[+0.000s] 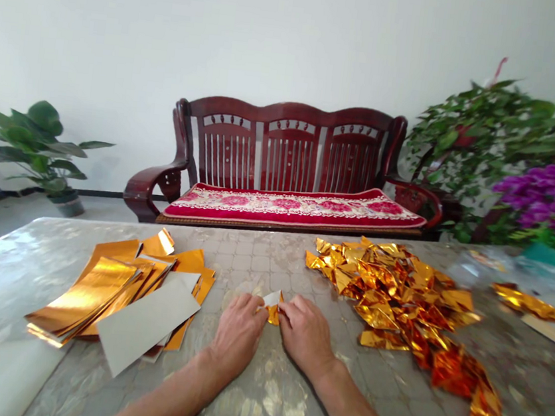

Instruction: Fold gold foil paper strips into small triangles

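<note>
Left hand [238,334] and right hand [306,335] clamp a gold foil scrap [273,314] between them (open tabletop [271,261] around them).

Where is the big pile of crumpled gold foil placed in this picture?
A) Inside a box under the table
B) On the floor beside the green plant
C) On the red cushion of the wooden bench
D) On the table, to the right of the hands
D. The crumpled gold foil pile lies on the table, to the right of the right hand.

Head-worn view close above the left hand [237,333] and right hand [306,335], facing forward and down
</note>
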Tool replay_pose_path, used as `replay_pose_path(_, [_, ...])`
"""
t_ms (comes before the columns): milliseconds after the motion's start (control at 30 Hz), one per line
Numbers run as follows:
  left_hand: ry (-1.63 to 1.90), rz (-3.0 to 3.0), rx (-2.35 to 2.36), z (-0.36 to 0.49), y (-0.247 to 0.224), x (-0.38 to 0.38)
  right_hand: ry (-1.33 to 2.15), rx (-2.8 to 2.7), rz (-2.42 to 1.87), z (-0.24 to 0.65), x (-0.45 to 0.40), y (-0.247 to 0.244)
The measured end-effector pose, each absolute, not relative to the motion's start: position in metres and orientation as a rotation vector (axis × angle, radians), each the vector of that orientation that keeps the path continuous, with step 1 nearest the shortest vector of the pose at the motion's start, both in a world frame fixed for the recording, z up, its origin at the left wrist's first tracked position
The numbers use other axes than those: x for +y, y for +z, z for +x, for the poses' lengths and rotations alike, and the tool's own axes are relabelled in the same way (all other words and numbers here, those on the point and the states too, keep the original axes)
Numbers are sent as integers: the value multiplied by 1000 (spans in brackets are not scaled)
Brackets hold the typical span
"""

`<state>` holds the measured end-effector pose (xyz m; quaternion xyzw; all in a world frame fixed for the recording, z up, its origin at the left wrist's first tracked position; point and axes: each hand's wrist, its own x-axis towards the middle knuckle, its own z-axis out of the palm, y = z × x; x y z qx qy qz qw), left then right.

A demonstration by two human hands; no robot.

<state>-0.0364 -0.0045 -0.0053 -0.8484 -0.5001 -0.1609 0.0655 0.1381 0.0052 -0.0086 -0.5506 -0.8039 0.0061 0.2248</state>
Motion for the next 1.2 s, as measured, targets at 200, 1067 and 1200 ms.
replay_pose_path(200, [-488,-2606,-1610,-20,-7,-5,68,-2200,-1535,138,4,-10])
replay_pose_path(1067, [-962,-2690,-1786,-24,-16,2,321,-1885,-1768,133,17,-9])
replay_pose_path(1200, [-1369,-2510,-1915,-30,-19,13,300,-1860,-1640,135,17,-13])
